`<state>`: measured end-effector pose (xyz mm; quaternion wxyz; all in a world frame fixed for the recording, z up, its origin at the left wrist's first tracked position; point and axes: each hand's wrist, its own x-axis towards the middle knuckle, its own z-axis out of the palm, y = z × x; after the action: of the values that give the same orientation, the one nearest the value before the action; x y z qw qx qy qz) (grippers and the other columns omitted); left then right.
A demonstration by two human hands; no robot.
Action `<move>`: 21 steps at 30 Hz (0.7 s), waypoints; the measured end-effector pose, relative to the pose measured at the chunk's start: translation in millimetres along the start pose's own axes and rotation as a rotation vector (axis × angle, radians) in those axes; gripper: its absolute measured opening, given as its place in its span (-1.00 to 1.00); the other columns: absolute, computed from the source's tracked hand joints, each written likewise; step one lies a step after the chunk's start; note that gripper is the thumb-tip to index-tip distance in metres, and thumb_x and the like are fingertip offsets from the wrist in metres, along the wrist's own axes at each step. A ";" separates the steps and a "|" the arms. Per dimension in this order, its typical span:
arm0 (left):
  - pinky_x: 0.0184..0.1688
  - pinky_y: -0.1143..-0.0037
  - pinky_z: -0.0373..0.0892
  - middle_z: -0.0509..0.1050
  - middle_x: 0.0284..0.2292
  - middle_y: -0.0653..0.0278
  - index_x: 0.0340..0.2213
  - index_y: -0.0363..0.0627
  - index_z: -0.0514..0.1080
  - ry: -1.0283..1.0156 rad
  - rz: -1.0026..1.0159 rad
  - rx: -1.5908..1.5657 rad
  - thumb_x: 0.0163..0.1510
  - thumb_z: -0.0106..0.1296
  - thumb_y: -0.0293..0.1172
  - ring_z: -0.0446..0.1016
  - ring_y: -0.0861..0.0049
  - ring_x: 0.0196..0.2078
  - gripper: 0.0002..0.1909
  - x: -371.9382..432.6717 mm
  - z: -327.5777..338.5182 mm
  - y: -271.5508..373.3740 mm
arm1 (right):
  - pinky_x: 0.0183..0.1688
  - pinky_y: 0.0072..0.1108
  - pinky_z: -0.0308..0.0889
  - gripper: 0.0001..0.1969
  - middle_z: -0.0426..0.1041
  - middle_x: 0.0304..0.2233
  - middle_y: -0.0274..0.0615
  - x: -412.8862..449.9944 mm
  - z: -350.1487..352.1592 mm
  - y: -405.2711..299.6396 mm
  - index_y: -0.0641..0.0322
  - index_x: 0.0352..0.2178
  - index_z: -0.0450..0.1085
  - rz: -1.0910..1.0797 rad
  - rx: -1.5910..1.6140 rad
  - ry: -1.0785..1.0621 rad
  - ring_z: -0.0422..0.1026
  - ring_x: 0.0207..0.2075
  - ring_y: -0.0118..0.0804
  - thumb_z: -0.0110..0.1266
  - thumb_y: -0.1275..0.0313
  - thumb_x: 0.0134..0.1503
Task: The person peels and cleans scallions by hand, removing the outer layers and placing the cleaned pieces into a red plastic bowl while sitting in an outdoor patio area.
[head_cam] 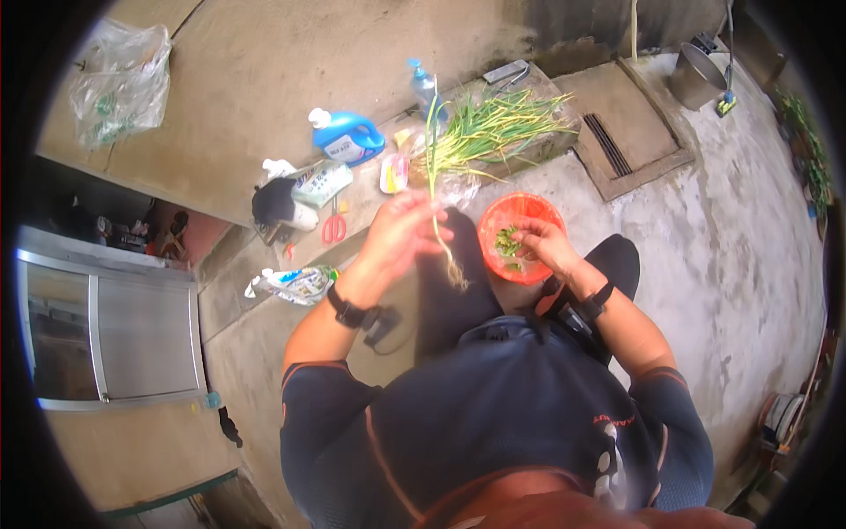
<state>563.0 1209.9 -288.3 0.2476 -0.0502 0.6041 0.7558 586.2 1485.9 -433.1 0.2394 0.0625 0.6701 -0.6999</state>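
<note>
Between the fingers of my left hand [406, 231] is a single green onion [433, 165], its roots hanging down towards me and its leaves pointing away. My right hand [545, 243] reaches into an orange-red plastic bucket [490, 221], its fingertips at some green and yellowish plant scraps [507, 242] inside; whether they grip any cannot be told. Beyond my left hand, a large bunch of green onions [502, 129] lies on a low concrete ledge. Red-handled scissors [334, 228] lie on the ledge to the left.
A blue detergent jug [350, 137], a pump bottle [423, 86] and other packs stand along the ledge. A drain grate [607, 145] is at the upper right, with a metal bucket [697, 76] past it. A plastic bag [122, 86] hangs at the upper left.
</note>
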 end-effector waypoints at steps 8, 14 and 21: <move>-0.53 0.55 0.49 0.50 -0.37 0.26 -0.26 -0.13 0.38 -0.087 0.033 -0.026 0.16 0.03 -0.36 0.57 0.43 -0.43 -0.85 -15.7 43.6 -23.6 | -0.42 -0.69 0.35 -0.63 0.48 -0.33 -0.31 -25.7 15.4 -65.8 0.29 0.00 0.33 -0.463 0.092 0.159 0.43 -0.46 -0.52 0.06 0.47 0.14; -0.42 0.49 0.50 0.50 -0.29 0.25 -0.28 -0.12 0.42 -0.209 0.017 0.067 0.15 0.05 -0.35 0.54 0.47 -0.33 -0.86 45.4 63.8 -47.8 | -0.42 -0.66 0.36 -0.58 0.49 -0.31 -0.20 -22.3 1.6 -102.0 0.33 0.00 0.32 -0.517 0.172 0.159 0.44 -0.42 -0.52 0.11 0.43 0.11; -0.32 0.47 0.47 0.50 -0.28 0.24 -0.19 -0.26 0.42 -0.183 -0.004 0.176 0.08 0.11 -0.33 0.53 0.46 -0.27 -0.70 87.4 72.6 -57.5 | -0.50 -0.73 0.30 -0.88 0.45 -0.51 -0.38 14.6 -14.6 -78.8 0.28 -0.35 0.44 -0.357 0.105 0.183 0.39 -0.54 -0.60 0.10 0.44 0.12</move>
<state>528.0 1313.9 -352.9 0.3066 0.0399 0.6428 0.7009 537.0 1495.4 -368.9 0.0461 0.0187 0.6522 -0.7564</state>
